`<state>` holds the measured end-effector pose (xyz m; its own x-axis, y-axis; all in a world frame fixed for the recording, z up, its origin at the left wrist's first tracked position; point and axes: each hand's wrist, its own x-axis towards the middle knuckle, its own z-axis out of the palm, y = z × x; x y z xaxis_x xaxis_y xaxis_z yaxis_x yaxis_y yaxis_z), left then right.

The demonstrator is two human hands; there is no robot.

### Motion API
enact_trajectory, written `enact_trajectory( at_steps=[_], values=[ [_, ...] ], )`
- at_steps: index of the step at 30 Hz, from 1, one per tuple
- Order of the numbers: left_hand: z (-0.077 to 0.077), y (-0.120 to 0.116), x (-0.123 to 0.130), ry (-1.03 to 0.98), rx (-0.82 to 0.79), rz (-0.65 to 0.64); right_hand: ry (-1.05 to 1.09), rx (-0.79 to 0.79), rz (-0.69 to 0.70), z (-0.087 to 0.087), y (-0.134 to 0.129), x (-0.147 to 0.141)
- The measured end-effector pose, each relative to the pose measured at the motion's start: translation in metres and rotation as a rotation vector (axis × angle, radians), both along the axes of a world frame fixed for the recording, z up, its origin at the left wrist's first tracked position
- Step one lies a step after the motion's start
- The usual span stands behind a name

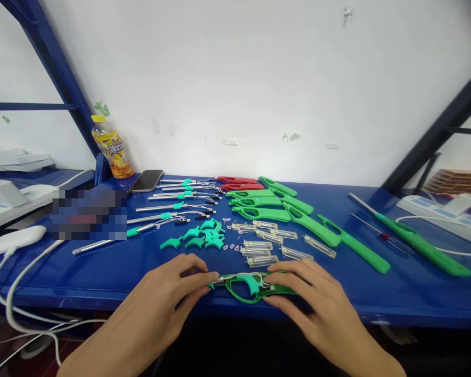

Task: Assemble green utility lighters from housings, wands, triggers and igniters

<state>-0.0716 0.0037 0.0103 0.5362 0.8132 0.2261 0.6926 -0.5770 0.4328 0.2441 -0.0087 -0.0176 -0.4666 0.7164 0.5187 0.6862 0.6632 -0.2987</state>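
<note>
A green lighter handle shell (237, 297) lies open side up at the table's front edge, with a teal trigger (250, 284) and thin white wires set inside it. My left hand (176, 293) pinches the short visible end of a metal lighter tube (219, 281) at the shell's left tip; the rest is hidden behind my fingers. With thumb and fingers, my right hand (314, 293) grips the shell's right part, close to the wires. Just beyond lie loose teal triggers (194, 242) and clear fuel tanks (258, 251).
Metal tubes with wires (157, 218) are laid out at the left. Green shells (314, 225) and red shells (241, 186) sit behind the tanks. A whole green lighter (424, 243) and a screwdriver (384, 235) are at the right. A phone (147, 180) and drink bottle (113, 152) stand back left.
</note>
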Motion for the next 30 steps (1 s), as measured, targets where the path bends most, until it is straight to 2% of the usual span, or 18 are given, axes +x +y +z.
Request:
enact_trajectory(
  at_steps=[7, 13, 19, 23, 30],
  values=[
    [0.0063, -0.004, 0.0013, 0.076, -0.037, 0.022, 0.013, -0.003, -0.008, 0.0013, -0.0008, -0.0022],
    [0.0038, -0.0058, -0.0008, 0.147, -0.029, 0.021, 0.003, -0.012, -0.013, 0.0013, -0.0007, -0.0015],
    [0.007, -0.0043, 0.0007, 0.138, -0.002, -0.004, -0.001, 0.004, -0.02, 0.0036, -0.0005, -0.0029],
    [0.0069, -0.003, 0.0002, 0.114, -0.038, -0.041, -0.001, 0.003, -0.023, 0.004, -0.0005, -0.0031],
    [0.0078, -0.0046, -0.0001, 0.092, -0.09, -0.031, 0.004, -0.003, -0.02, 0.002, -0.0007, -0.0021]
  ],
)
